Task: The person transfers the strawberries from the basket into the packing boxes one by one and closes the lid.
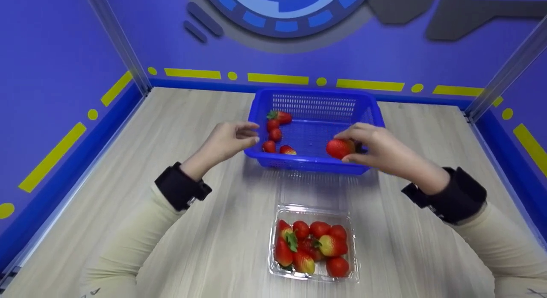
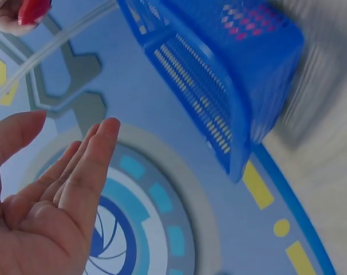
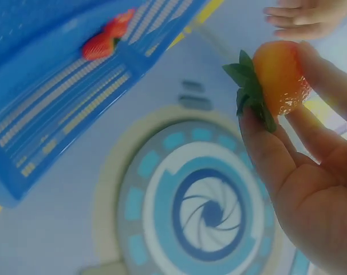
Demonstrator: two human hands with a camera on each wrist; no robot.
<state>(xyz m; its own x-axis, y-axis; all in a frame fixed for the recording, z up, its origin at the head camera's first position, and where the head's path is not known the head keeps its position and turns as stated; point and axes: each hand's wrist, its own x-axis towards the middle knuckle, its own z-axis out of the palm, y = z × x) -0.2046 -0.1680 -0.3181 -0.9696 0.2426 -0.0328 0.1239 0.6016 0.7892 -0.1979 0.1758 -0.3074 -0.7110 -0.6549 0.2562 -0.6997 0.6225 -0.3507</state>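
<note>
My right hand (image 1: pixel 378 148) pinches a strawberry (image 1: pixel 338 149) between thumb and fingers, over the right part of a blue basket (image 1: pixel 314 163). In the right wrist view the same strawberry (image 3: pixel 281 74) shows its green leaves on one side. My left hand (image 1: pixel 228 142) hovers by the basket's left rim, with thumb and fingers apart. The left wrist view shows that hand (image 2: pixel 59 200) holding nothing. Inside the basket, several strawberries (image 1: pixel 275 134) lie along the left side. Nearer to me, a clear plastic clamshell box (image 1: pixel 273 264) holds several more strawberries (image 1: pixel 303 261).
The clamshell's transparent lid (image 1: pixel 314 193) lies folded back toward the basket. Wooden tabletop (image 1: pixel 205 229) spreads around both containers. Blue panels (image 1: pixel 295 58) with yellow markings stand at the back and on both sides.
</note>
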